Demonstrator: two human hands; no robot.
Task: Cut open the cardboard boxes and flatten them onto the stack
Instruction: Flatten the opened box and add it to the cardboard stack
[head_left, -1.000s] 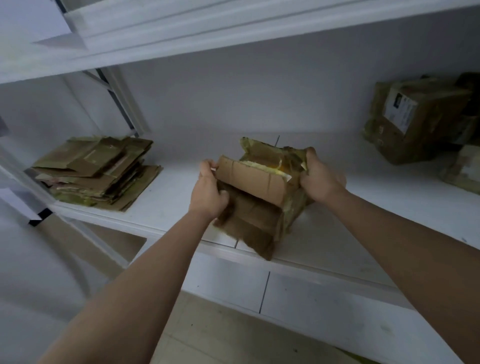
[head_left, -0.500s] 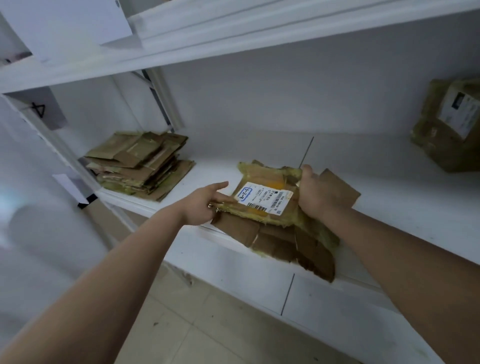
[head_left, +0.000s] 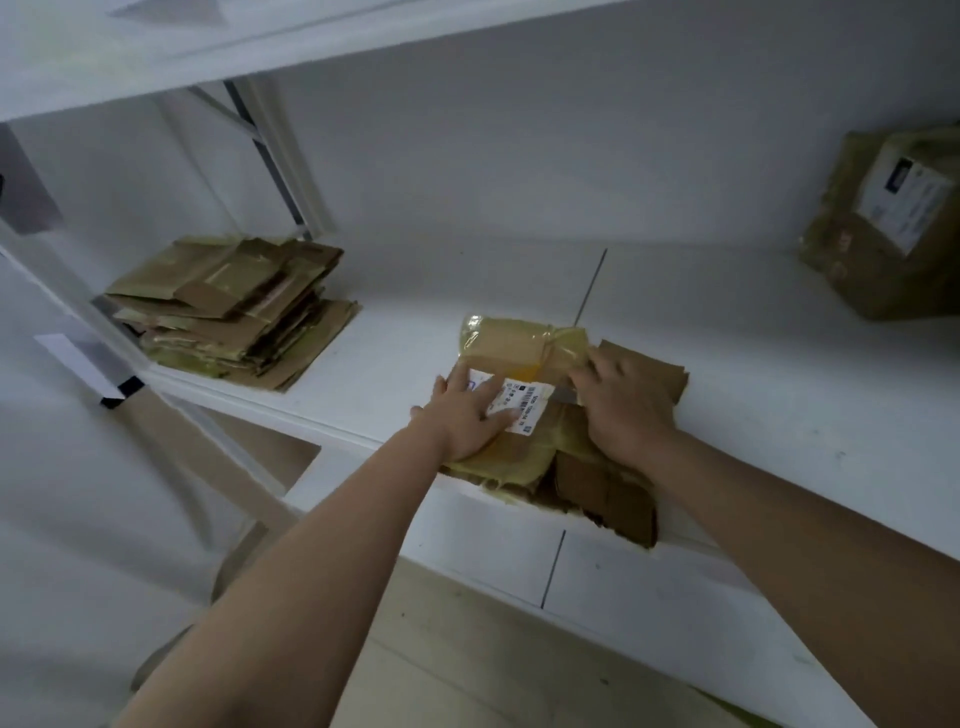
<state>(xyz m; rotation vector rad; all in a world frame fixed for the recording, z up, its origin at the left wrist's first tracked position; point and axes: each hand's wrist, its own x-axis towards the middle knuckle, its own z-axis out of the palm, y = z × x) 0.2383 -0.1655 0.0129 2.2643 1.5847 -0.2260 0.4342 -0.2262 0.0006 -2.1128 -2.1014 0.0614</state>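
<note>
A storeroom: white shelving (head_left: 753, 364) holding taped parcels (head_left: 893, 228).

White shelf board (head_left: 779, 364), split by a thin dark seam (head_left: 592, 283). White wall (head_left: 519, 156) behind. Second white shelf (head_left: 156, 47) overhead. Slanted metal upright (head_left: 270, 150) at back left. Pale tiled floor (head_left: 467, 649) below.

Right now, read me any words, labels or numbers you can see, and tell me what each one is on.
White shipping label on the flattened box, partly under the left hand: barcode and print, too blurred to read.
White label on the taped box at right: dark logo and print, too small to read.
Nothing is legible.
</note>
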